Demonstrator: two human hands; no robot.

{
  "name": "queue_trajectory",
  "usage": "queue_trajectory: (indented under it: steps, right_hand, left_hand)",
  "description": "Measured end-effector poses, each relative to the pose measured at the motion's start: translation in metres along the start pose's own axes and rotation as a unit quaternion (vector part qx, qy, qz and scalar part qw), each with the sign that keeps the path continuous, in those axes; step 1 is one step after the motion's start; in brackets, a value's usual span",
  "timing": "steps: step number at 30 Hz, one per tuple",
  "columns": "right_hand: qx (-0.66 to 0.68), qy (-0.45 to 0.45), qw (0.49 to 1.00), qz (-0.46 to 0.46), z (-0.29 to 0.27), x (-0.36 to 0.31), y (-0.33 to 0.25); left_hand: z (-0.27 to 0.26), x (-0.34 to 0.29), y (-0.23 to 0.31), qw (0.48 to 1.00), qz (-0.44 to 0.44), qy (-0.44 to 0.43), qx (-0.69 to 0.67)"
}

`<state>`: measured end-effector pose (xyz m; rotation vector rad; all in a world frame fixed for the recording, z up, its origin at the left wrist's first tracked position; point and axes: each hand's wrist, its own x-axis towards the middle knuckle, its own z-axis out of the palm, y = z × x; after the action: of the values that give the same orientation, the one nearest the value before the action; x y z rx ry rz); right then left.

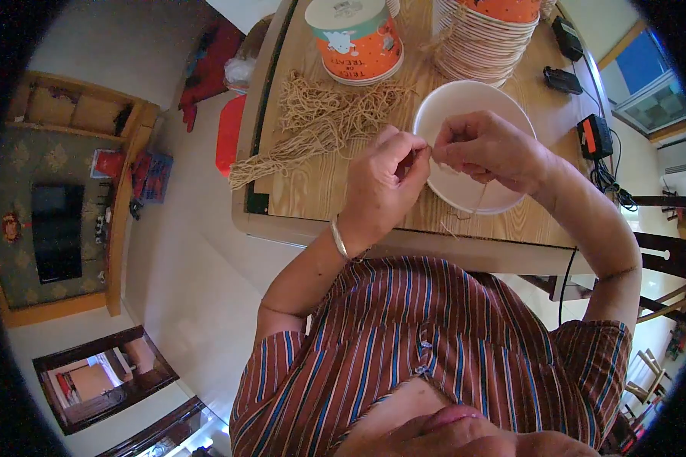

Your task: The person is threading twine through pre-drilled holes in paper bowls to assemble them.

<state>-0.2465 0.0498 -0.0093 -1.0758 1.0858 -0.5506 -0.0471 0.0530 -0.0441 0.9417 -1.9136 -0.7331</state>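
A white paper bucket (pixel 465 190) stands at the table's near edge, its open mouth facing up. Over its left rim my left hand (pixel 389 175) is closed in a pinch; what lies between its fingertips is too small to make out. My right hand (pixel 492 152) is above the bucket's mouth, its thumb and finger pinched close to the left fingertips. From under the right fingers hangs a thin beige string (pixel 483 196), which I take to be held there. Left of the bucket spreads a tangled bundle of beige strings (pixel 320 126).
An orange and teal printed bucket (pixel 358 49) stands upside down beyond the strings. A tall stack of nested buckets (pixel 484 46) is at the far right. Black power adapters (pixel 593 137) with cables lie along the right edge. A red stool (pixel 230 137) stands left of the wooden table (pixel 282 206).
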Motion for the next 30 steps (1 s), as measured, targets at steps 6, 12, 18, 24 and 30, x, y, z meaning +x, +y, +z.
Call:
queue_trajectory:
  steps: [6, 12, 18, 24, 30]
  right_hand:
    - [-0.026, -0.013, 0.999, 0.032, 0.001, 0.0, -0.001]
    - [0.114, 0.015, 0.993, 0.034, 0.009, -0.003, -0.001]
    - [0.166, 0.011, 0.986, 0.012, 0.015, -0.006, 0.001]
    - [0.153, 0.01, 0.988, -0.004, 0.017, -0.005, 0.003]
    - [0.149, 0.02, 0.989, -0.015, 0.023, -0.006, 0.003]
  left_hand:
    - [0.001, -0.003, -0.003, 1.0, 0.005, 0.007, -0.009]
    - [-0.002, -0.009, 0.004, 0.998, 0.011, 0.058, -0.024]
    - [0.004, -0.023, 0.007, 0.983, -0.122, 0.001, -0.136]
    - [-0.003, -0.017, 0.018, 0.926, -0.293, -0.043, -0.236]
    - [0.001, -0.017, 0.013, 0.912, -0.308, -0.014, -0.27]
